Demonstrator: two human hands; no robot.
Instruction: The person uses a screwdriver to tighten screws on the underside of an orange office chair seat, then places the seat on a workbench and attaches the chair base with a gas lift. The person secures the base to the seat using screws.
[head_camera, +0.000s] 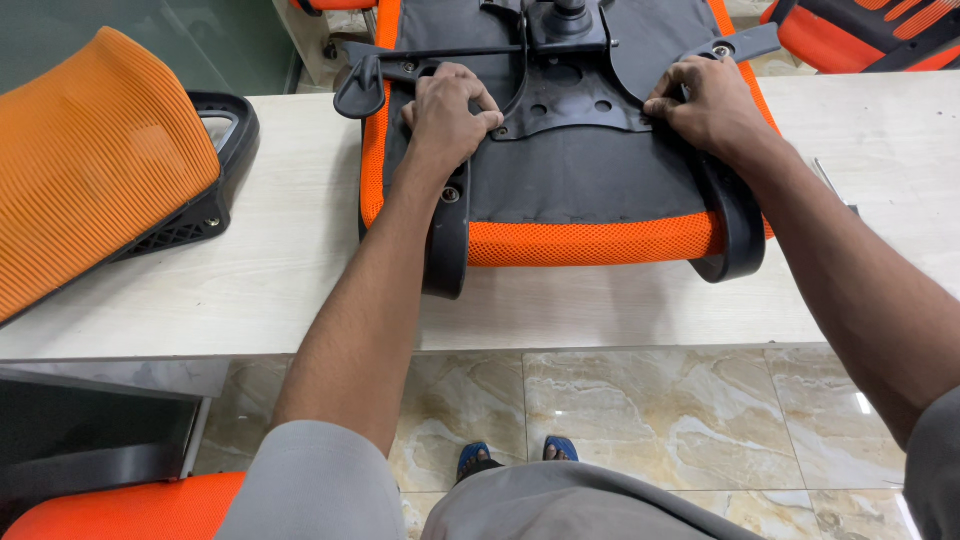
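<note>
1 upturned orange seat cushion (580, 240) at the worktop's far edge, 2 black armrests (447, 245), 1 orange mesh backrest (90, 150) at its left edge, 2 hands (445, 110)

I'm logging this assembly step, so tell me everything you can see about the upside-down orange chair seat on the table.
The chair seat lies upside down on the pale table, its near edge orange mesh and its underside black fabric. A black metal mechanism plate sits at its centre. Black plastic armrests flank it: the left armrest and the right armrest. The left hand grips the plate's left edge; the right hand presses its right edge.
</note>
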